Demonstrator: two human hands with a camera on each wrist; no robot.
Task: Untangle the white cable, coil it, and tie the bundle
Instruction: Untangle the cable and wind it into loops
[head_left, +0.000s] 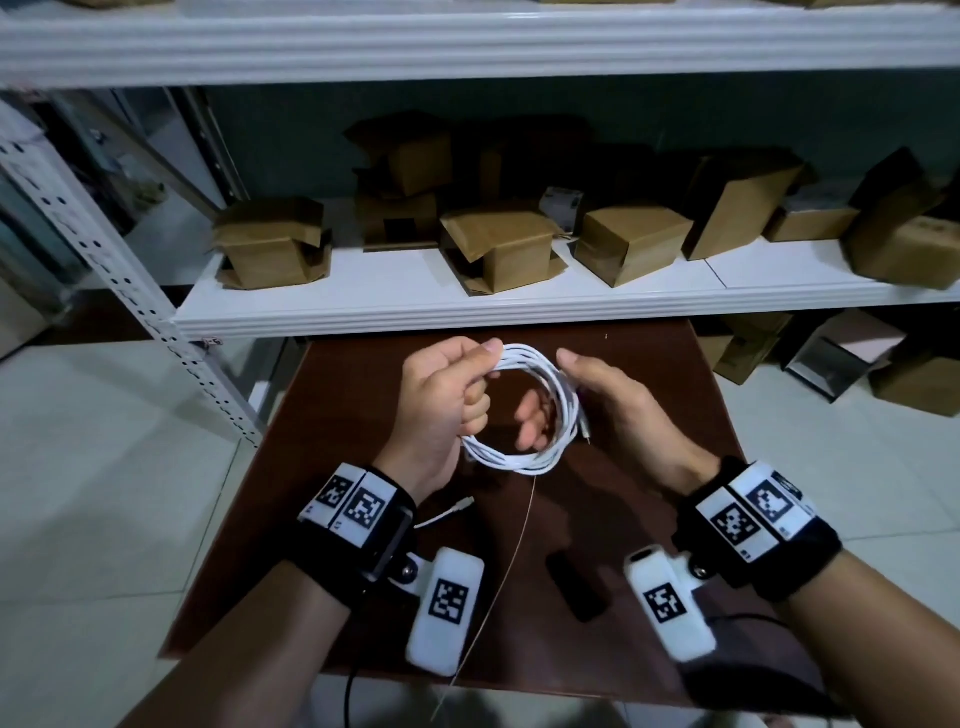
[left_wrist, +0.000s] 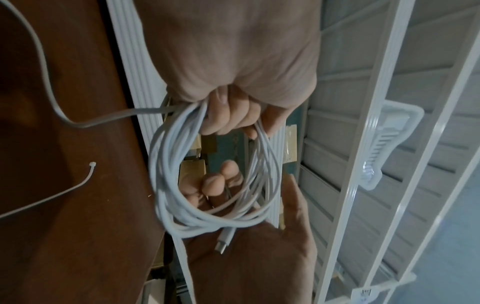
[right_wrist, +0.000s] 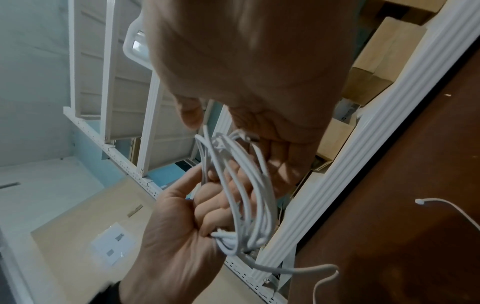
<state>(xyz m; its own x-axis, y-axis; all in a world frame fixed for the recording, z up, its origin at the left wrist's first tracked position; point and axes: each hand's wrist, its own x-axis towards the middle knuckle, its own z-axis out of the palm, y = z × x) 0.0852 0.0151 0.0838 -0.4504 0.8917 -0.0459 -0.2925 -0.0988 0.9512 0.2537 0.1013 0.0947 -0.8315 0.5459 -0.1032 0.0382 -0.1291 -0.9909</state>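
Observation:
The white cable is wound into a round coil of several loops, held up above the dark brown table. My left hand grips the coil's left side in a fist. My right hand cups the right side: its fingers pass through the loop and curl round the strands, thumb up. One connector lies on the right palm. The other cable end trails onto the table below my left wrist. A thin white zip tie lies on the table under the coil.
A white metal shelf stands just beyond the table, loaded with cardboard boxes. More boxes sit on the tiled floor at the right. A small black object lies on the table near my right wrist.

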